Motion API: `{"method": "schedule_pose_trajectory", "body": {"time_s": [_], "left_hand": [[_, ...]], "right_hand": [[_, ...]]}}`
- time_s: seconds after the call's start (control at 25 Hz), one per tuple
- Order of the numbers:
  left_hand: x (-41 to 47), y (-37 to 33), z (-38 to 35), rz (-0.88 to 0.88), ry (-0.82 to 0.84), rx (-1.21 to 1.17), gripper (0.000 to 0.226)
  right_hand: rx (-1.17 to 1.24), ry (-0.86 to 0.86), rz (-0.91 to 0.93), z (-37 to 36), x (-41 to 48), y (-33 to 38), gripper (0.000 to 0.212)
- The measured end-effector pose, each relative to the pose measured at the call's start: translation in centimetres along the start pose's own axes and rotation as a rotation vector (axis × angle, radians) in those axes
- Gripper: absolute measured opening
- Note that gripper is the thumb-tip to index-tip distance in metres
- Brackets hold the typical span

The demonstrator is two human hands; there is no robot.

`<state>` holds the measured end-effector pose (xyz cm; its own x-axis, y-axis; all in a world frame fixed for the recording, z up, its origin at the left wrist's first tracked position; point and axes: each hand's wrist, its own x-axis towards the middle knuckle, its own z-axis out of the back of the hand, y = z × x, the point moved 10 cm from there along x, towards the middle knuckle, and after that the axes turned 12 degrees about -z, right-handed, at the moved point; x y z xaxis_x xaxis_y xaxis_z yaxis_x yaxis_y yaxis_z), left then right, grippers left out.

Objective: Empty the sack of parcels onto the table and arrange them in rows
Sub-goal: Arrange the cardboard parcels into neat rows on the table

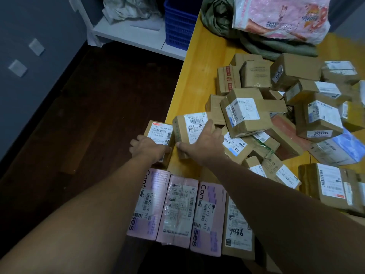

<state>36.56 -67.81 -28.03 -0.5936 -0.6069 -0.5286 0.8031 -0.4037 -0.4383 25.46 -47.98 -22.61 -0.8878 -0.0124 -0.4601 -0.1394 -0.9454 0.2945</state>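
Head view: the left hand (148, 149) grips a small brown parcel (159, 133) at the left edge of the yellow tabletop (189, 80). Its fingers (136, 142) are curled round the parcel's outer side, with the thumb on the near edge. Just right of them, the right hand (203, 144) holds a larger brown parcel (192, 125), white label up. The thumb is pressed against the near left corner and the fingers are stretched across the top towards the far right edge. The two parcels stand side by side, touching or nearly so.

Beyond and to the right of the right hand's fingers lies a loose pile of parcels (276, 107), brown boxes tilted every way. Nearer the person than both sets of fingers, a row of boxes (178, 210) lies along the tabletop's near edge. It has three pink ones side by side, then a brown one marked 7936 (238, 226).

Far past the fingers, the olive-green sack (221, 20) lies crumpled at the tabletop's far end, with a pink printed plastic bag (280, 18) on it. Off to the left stand a blue crate (177, 28) and a white shelf (126, 34).
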Motion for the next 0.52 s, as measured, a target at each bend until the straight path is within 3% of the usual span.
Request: {"method": "schedule_pose_trajectory", "body": {"time_s": [0.08,0.2,0.28,0.52], "left_hand": [[-0.2,0.0,-0.1,0.005,0.006,0.018,0.104],[-0.4,-0.1,-0.1,0.004,0.010,0.035,0.098],[-0.4,-0.2,-0.3,0.000,0.019,0.031,0.101],[-0.8,-1.0,-0.9,-0.013,0.035,0.018,0.108]], "right_hand": [[0.058,0.043,0.023,-0.4,-0.2,-0.1,0.122],[0.298,0.317,-0.100,-2.5,-0.4,-2.0,0.117],[0.295,0.404,-0.161,-2.9,-0.4,-3.3,0.118],[-0.023,0.190,-0.157,-1.2,0.7,-4.8,0.117]]}}
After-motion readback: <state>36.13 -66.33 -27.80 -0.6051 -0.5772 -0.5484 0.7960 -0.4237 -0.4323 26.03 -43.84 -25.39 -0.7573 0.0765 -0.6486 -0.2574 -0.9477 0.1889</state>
